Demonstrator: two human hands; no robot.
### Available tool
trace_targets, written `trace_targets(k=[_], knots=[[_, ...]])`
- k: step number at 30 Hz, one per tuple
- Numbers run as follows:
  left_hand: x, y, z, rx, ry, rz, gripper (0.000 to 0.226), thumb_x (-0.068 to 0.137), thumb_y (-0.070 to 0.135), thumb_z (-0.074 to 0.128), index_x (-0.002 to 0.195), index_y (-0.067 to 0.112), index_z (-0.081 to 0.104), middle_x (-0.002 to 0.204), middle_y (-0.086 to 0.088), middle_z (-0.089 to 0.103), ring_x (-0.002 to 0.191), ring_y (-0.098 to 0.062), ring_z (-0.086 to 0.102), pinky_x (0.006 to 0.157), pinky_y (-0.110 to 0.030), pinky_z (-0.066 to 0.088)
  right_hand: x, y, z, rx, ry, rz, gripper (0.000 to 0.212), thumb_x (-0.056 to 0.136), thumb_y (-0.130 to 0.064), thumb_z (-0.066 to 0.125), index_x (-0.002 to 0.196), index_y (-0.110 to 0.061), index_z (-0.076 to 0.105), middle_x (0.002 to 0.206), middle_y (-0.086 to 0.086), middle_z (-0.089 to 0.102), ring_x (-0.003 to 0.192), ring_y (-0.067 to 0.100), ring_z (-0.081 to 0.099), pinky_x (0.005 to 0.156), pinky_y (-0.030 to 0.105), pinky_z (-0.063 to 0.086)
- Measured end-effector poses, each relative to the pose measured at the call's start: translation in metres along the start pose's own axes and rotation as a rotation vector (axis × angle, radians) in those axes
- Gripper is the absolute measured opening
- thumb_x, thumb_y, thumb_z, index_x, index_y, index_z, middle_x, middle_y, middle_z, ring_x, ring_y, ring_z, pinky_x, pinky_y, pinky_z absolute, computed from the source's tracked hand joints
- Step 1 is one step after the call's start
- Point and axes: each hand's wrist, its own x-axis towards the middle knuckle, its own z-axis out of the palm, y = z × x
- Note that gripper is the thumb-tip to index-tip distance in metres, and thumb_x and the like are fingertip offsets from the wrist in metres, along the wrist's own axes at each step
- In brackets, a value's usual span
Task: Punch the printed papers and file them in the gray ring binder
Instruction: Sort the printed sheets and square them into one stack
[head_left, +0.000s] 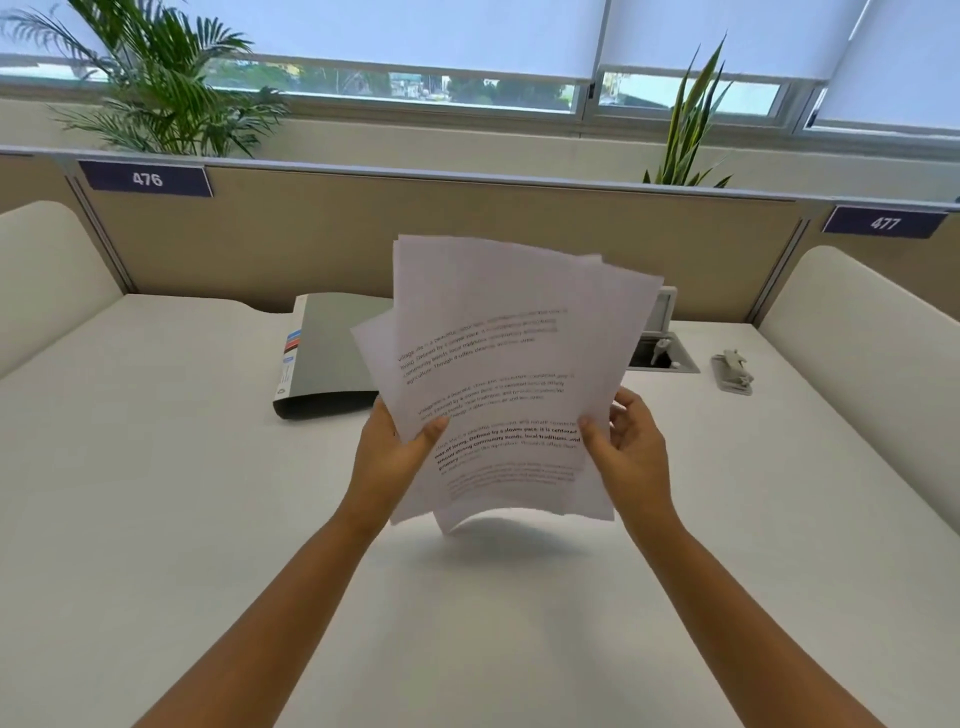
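Note:
Several printed papers (509, 374) are held up above the white desk, fanned unevenly and tilted back. My left hand (395, 452) grips their lower left edge with the thumb on the front sheet. My right hand (628, 441) holds the lower right edge, thumb in front and fingers behind. The gray ring binder (332, 358) lies shut on the desk behind the papers, its labelled spine facing left; its right part is hidden by the sheets. A small gray hole punch (732, 370) rests on the desk at the far right.
The white desk (182, 493) is bounded by a beige partition (311, 234) at the back and rounded side panels. A cable hatch (662, 353) is sunk in the desktop beside the punch. Plants stand behind the partition.

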Motion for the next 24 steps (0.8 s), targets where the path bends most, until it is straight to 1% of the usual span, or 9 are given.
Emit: trace_targets(k=[2, 5, 10, 13, 15, 17, 19, 21, 24], knots=[[0.002, 0.010, 0.005, 0.024, 0.017, 0.030, 0.038, 0.079, 0.028, 0.068, 0.102, 0.042, 0.041, 0.102, 0.016, 0.056, 0.091, -0.008, 0.060, 0.066, -0.018, 0.054, -0.004, -0.006, 0.001, 0.028, -0.012, -0.055, 0.028, 0.086, -0.019, 0.062, 0.106, -0.033, 0.047, 0.105, -0.008, 0.063, 0.093, 0.011, 0.064, 0.071, 0.022, 0.058], [0.004, 0.021, 0.009, 0.048, 0.033, 0.068, 0.037, 0.080, 0.026, 0.065, 0.101, 0.043, 0.038, 0.101, 0.018, 0.053, 0.092, -0.009, 0.059, 0.069, -0.020, 0.054, -0.005, -0.016, 0.000, 0.054, -0.014, -0.089, 0.029, 0.084, -0.019, 0.063, 0.101, -0.038, 0.048, 0.100, -0.015, 0.061, 0.090, 0.009, 0.063, 0.065, 0.015, 0.055], [0.009, 0.039, 0.009, 0.044, 0.041, 0.105, 0.035, 0.080, 0.029, 0.062, 0.108, 0.032, 0.042, 0.096, 0.015, 0.056, 0.086, -0.009, 0.060, 0.058, -0.010, 0.053, -0.001, -0.033, -0.004, 0.095, 0.035, -0.111, 0.029, 0.075, -0.032, 0.064, 0.101, -0.031, 0.052, 0.097, -0.015, 0.062, 0.086, 0.010, 0.064, 0.062, 0.015, 0.056], [0.009, 0.051, 0.010, -0.006, 0.037, 0.138, 0.024, 0.078, 0.030, 0.061, 0.095, 0.035, 0.045, 0.090, 0.012, 0.058, 0.079, -0.008, 0.062, 0.057, -0.012, 0.052, 0.001, -0.042, -0.004, 0.118, 0.076, -0.129, 0.039, 0.071, -0.037, 0.063, 0.107, -0.029, 0.050, 0.097, -0.014, 0.062, 0.086, 0.011, 0.065, 0.064, 0.020, 0.057], [0.009, 0.058, 0.009, -0.004, 0.017, 0.165, 0.023, 0.074, 0.035, 0.059, 0.093, 0.034, 0.046, 0.086, 0.011, 0.058, 0.076, -0.001, 0.064, 0.056, -0.012, 0.052, 0.002, -0.047, -0.004, 0.126, 0.095, -0.143, 0.040, 0.074, -0.036, 0.063, 0.110, -0.028, 0.049, 0.096, -0.013, 0.061, 0.083, 0.011, 0.065, 0.062, 0.020, 0.057], [0.011, 0.061, 0.010, -0.031, -0.001, 0.147, 0.016, 0.077, 0.033, 0.058, 0.091, 0.033, 0.050, 0.083, 0.010, 0.061, 0.072, 0.005, 0.063, 0.054, -0.012, 0.051, 0.003, -0.050, -0.003, 0.145, 0.122, -0.146, 0.033, 0.079, -0.030, 0.064, 0.110, -0.025, 0.051, 0.093, -0.012, 0.063, 0.078, 0.009, 0.066, 0.058, 0.017, 0.055], [0.012, 0.058, 0.012, -0.063, -0.009, 0.089, 0.009, 0.082, 0.028, 0.059, 0.089, 0.032, 0.055, 0.081, 0.008, 0.064, 0.069, 0.000, 0.065, 0.054, -0.013, 0.051, 0.004, -0.052, -0.002, 0.151, 0.143, -0.135, 0.028, 0.082, -0.027, 0.064, 0.108, -0.024, 0.053, 0.090, -0.011, 0.063, 0.074, 0.007, 0.066, 0.055, 0.016, 0.054], [0.012, 0.053, 0.014, -0.062, 0.004, 0.029, 0.009, 0.083, 0.026, 0.059, 0.087, 0.033, 0.057, 0.079, 0.010, 0.066, 0.067, -0.003, 0.066, 0.053, -0.014, 0.052, 0.004, -0.052, 0.000, 0.152, 0.138, -0.119, 0.026, 0.082, -0.026, 0.065, 0.105, -0.025, 0.053, 0.090, -0.010, 0.063, 0.075, 0.009, 0.066, 0.055, 0.017, 0.055], [0.010, 0.041, 0.017, -0.064, -0.003, -0.029, 0.015, 0.084, 0.023, 0.060, 0.088, 0.037, 0.057, 0.080, 0.016, 0.066, 0.066, 0.001, 0.066, 0.052, -0.013, 0.052, 0.004, -0.046, 0.002, 0.164, 0.107, -0.086, 0.028, 0.080, -0.026, 0.067, 0.104, -0.024, 0.053, 0.093, -0.009, 0.064, 0.080, 0.012, 0.066, 0.058, 0.019, 0.056]])
